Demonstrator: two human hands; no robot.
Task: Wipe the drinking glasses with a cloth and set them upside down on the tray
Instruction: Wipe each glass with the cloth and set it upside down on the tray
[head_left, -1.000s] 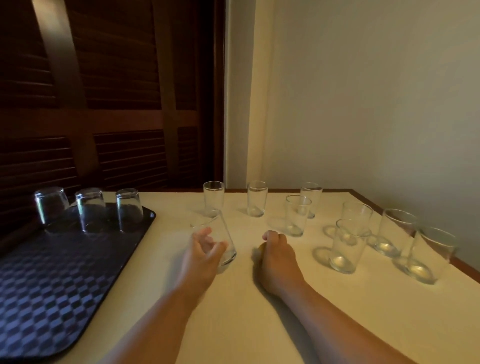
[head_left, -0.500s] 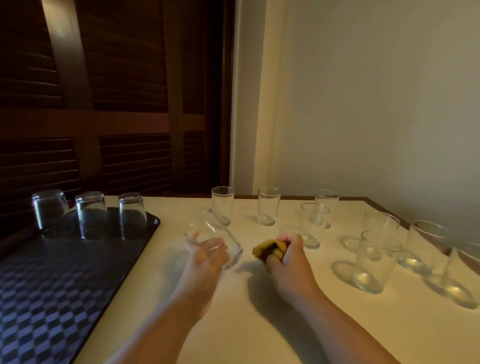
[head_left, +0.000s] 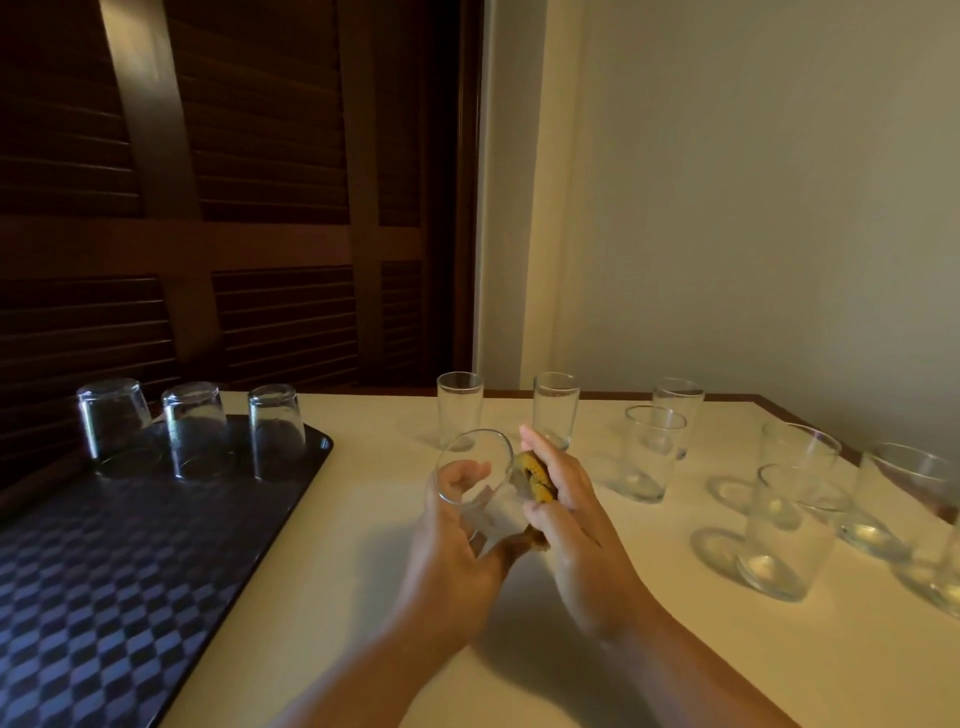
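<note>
Above the cream desk (head_left: 701, 660), the left hand (head_left: 452, 551) grips a tilted clear drinking glass (head_left: 470, 475) in curled fingers while the right hand (head_left: 576, 525) pinches a crumpled yellow-brown cloth (head_left: 535, 475) against its side, near the black checkered tray (head_left: 156, 571).

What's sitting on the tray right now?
Along the far edge of the tray, three upside-down glasses in a row: left glass, middle glass, right glass. The tray's near left corner is out of frame, unseen.

tray (head_left: 130, 597): cut by left, bottom edges | rightmost glass (head_left: 941, 587): cut by right edge | cloth (head_left: 535, 475): mostly under right hand (head_left: 576, 530)
</note>
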